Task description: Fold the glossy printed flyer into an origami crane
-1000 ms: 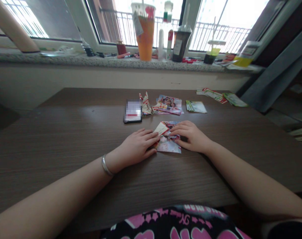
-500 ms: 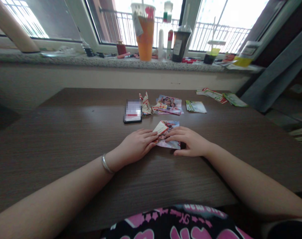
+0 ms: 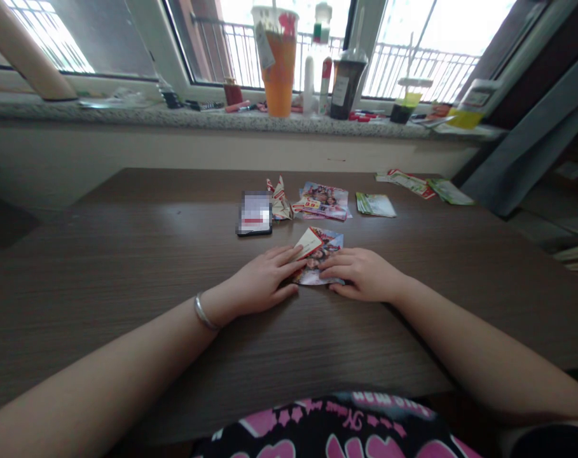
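Note:
A colourful printed sheet of paper (image 3: 317,254) lies on the brown table (image 3: 126,267), its upper left corner folded over to show a pale side. Across its left edge my left hand (image 3: 272,277) rests with fingers stretched out and the thumb apart. My right hand (image 3: 358,273) lies flat over the sheet's right side, fingers extended and covering part of the print. Beyond the sheet stand a phone (image 3: 254,214) with a blurred screen and a folded paper figure (image 3: 281,202). A pile of similar printed papers (image 3: 325,200) lies just behind.
Green-and-white papers (image 3: 375,205) lie right of the pile, with more leaflets (image 3: 410,183) at the far right. On the stone windowsill (image 3: 198,116) are a tall orange drink cup (image 3: 278,73), a dark drink cup (image 3: 346,86) and small items.
My left thumb has spread away from the fingers, off the paper's edge. My right thumb has drawn in toward the paper. The sheet has shifted very slightly.

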